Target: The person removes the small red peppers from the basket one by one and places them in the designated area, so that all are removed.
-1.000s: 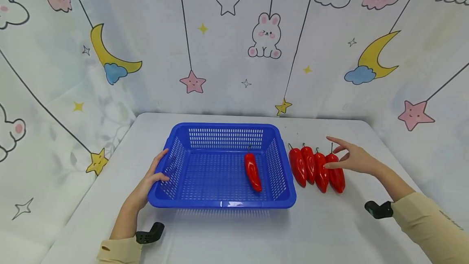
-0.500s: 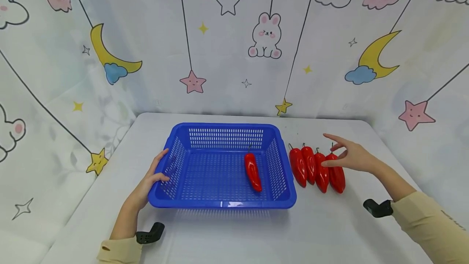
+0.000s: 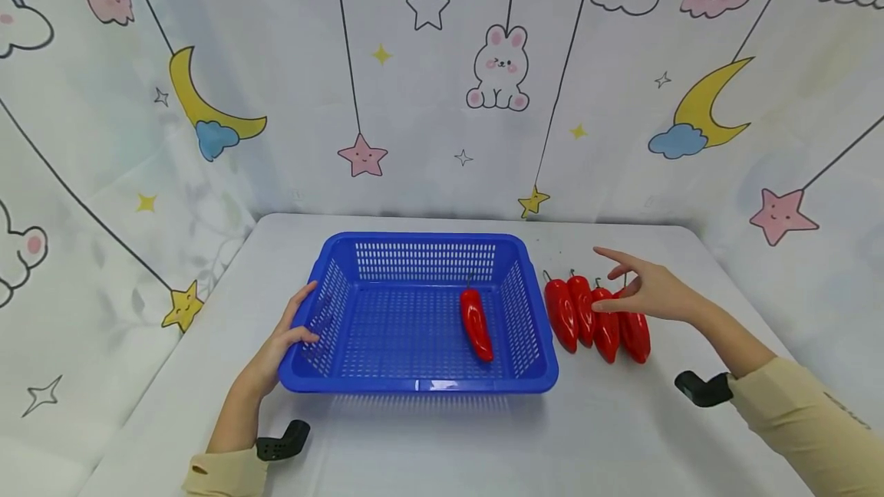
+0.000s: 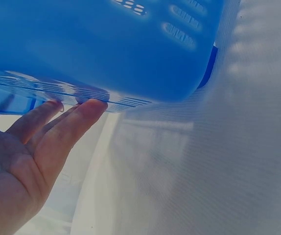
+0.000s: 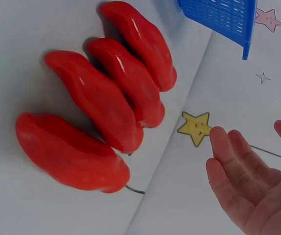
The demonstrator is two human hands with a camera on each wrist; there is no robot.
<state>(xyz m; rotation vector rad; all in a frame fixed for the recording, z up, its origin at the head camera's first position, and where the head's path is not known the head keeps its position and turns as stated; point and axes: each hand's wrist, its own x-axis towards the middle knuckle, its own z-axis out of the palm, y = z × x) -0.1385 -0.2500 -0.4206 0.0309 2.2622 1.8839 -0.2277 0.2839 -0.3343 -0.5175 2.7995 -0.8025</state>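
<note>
My left hand (image 3: pixel 276 347) holds the left rim of a blue plastic basket (image 3: pixel 417 384), thumb on the rim. In the left wrist view its fingers (image 4: pixel 72 127) lie along the basket's outer side (image 4: pixel 121 58). One red chili pepper (image 3: pixel 476 324) lies inside, toward the right wall. To the basket's right, several red peppers with stems lie side by side on the table, among them the leftmost pepper (image 3: pixel 561 315). Above the right end of that row hovers my right hand (image 3: pixel 656 290), thumb and fingers apart, holding nothing. It partly covers the rightmost pepper (image 3: pixel 635 337), seen fully in the right wrist view (image 5: pixel 72 152).
A white cloth covers the table (image 3: pixel 428 451). Behind it hangs a white backdrop (image 3: pixel 421 98) printed with moons, stars and rabbits. Black devices sit on both wrists, such as the right wrist device (image 3: pixel 704 388).
My right hand has drifted left and slightly up over the row of peppers, its fingers still spread. The left hand, the basket and the peppers stay in place.
</note>
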